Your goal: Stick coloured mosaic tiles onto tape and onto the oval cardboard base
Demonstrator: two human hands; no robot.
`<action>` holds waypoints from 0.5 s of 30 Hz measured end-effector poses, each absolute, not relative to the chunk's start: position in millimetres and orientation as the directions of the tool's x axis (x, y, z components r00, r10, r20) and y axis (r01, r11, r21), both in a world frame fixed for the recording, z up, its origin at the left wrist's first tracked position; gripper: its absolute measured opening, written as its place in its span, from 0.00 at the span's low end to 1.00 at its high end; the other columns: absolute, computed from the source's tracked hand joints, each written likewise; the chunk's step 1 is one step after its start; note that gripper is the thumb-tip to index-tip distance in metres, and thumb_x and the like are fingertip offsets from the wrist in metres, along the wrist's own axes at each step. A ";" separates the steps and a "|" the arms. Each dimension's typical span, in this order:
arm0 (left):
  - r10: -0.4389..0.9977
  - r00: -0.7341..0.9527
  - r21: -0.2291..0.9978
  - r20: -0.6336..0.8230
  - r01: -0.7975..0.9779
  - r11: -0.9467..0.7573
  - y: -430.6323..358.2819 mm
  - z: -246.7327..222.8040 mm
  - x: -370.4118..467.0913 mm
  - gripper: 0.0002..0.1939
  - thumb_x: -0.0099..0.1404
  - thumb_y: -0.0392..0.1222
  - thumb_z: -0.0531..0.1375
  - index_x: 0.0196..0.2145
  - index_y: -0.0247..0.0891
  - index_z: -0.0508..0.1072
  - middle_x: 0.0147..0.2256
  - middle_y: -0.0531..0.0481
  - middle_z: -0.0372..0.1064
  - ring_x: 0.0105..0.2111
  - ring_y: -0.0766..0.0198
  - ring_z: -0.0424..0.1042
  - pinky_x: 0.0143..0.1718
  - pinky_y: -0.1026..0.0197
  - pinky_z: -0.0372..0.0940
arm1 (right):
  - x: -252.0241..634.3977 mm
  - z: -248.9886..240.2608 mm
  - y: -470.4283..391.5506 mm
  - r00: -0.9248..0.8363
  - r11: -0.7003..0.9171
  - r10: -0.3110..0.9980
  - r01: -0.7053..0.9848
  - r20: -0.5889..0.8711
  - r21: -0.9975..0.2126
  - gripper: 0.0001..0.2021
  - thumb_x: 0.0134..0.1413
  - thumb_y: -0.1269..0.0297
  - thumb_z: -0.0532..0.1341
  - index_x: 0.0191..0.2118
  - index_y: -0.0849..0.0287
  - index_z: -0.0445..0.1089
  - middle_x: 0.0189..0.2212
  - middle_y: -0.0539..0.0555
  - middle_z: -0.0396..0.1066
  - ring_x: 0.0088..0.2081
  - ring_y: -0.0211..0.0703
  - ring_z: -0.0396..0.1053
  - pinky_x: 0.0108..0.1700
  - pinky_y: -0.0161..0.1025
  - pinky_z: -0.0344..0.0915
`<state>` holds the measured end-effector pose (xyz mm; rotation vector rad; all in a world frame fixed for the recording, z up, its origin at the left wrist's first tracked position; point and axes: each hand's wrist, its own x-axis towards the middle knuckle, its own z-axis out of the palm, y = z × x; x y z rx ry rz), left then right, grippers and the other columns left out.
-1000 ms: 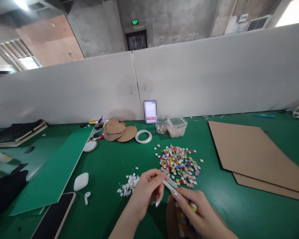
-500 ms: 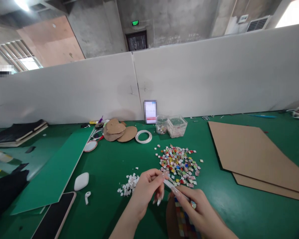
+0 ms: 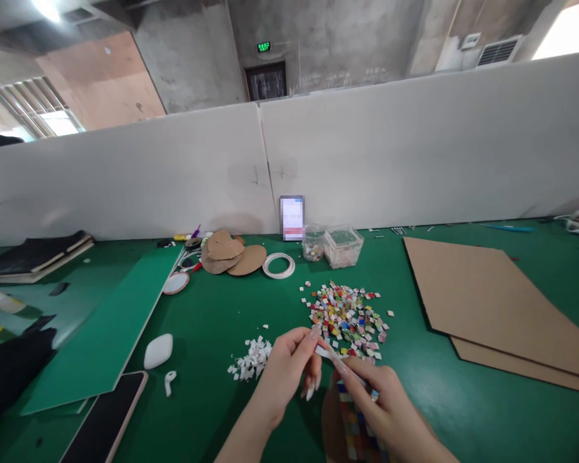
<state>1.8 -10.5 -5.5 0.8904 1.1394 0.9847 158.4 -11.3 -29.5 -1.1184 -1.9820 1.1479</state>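
Observation:
My right hand (image 3: 381, 402) pinches a narrow white strip (image 3: 324, 352) between thumb and forefinger. A small shiny piece (image 3: 375, 395) shows by its curled fingers. My left hand (image 3: 289, 363) is closed in a pinch at the strip's far end; what lies between its fingertips is too small to make out. Under my right hand is a brown cardboard piece (image 3: 331, 421) bearing rows of coloured mosaic tiles (image 3: 351, 427), partly hidden by the hand. Loose mosaic tiles (image 3: 342, 308) lie heaped beyond my hands. Left of my left hand is a pile of white scraps (image 3: 251, 360).
A white ring-shaped roll (image 3: 278, 274), cardboard discs (image 3: 248, 260) and clear containers (image 3: 343, 247) stand at the back, near a propped phone (image 3: 292, 218). Cardboard sheets (image 3: 492, 296) lie right. Left are a green board (image 3: 110, 321), an earbud case (image 3: 158, 351), an earbud (image 3: 169, 382) and a dark phone (image 3: 106, 418).
The fingertips of my left hand have shifted slightly up and left along the strip, and less of the strip shows between my hands. My right hand stays nearly in place.

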 end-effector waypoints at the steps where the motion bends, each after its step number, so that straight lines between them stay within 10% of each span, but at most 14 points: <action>1: 0.943 0.127 0.934 -0.308 -0.149 0.325 -10.6 -4.7 1.6 0.17 0.59 0.55 0.54 0.27 0.36 0.65 0.13 0.60 0.56 0.11 0.74 0.52 0.12 0.71 0.48 | 158.1 -29.4 -11.2 -0.471 0.278 0.879 0.376 0.076 -0.884 0.18 0.60 0.57 0.45 0.26 0.60 0.63 0.19 0.47 0.61 0.22 0.34 0.57 0.25 0.30 0.55; 15: 0.957 0.141 0.962 -0.255 -0.067 0.266 -11.2 -8.8 -0.1 0.17 0.63 0.54 0.49 0.28 0.36 0.62 0.14 0.58 0.58 0.13 0.73 0.56 0.16 0.70 0.53 | 157.3 -30.8 -14.0 -0.491 0.263 0.869 0.366 0.055 -0.893 0.18 0.60 0.57 0.45 0.25 0.59 0.62 0.20 0.48 0.62 0.23 0.35 0.57 0.26 0.31 0.54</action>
